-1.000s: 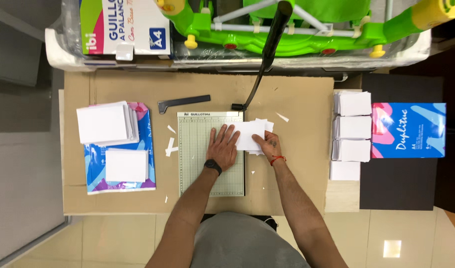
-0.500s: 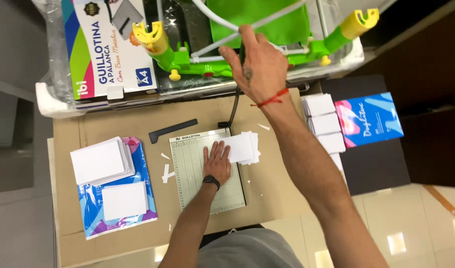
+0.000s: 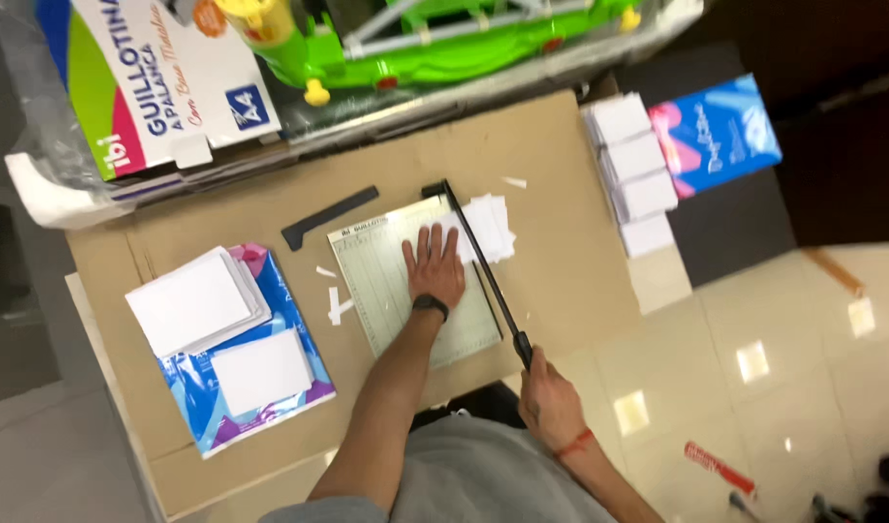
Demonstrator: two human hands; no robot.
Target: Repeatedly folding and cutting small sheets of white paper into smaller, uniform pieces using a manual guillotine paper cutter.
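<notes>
Paper stack (image 3: 485, 228) sits on the guillotine cutter (image 3: 405, 291), mid-table, its right part sticking out past the blade edge. I see the change vs half a sec ago: lever arm (image 3: 483, 271) was raised w/ my right hand up high on it; now it's swung down flat along the cutter's right edge, handle end at the table's near edge. I'd judge the cut stroke is done or nearly so, tho I can't see a severed edge.

Right hand (image 3: 549, 402): fingers curled round the lever's black handle tip, closed grip. Left hand (image 3: 435, 266): fingers spread flat, pressing the sheets to the cutter bed, gripping nothing.

Counts: 1 cutter, 1 lever, 1 loose black strip (image 3: 328, 218) above the cutter. Left side: 2 white stacks (image 3: 197, 302) on a blue wrapper (image 3: 260, 407). Right side: 4 small cut piles (image 3: 638, 169) in a column, 1 blue ream pack (image 3: 720, 131) beside them. A few paper slivers (image 3: 336, 305) around the cutter, approx 4.
</notes>
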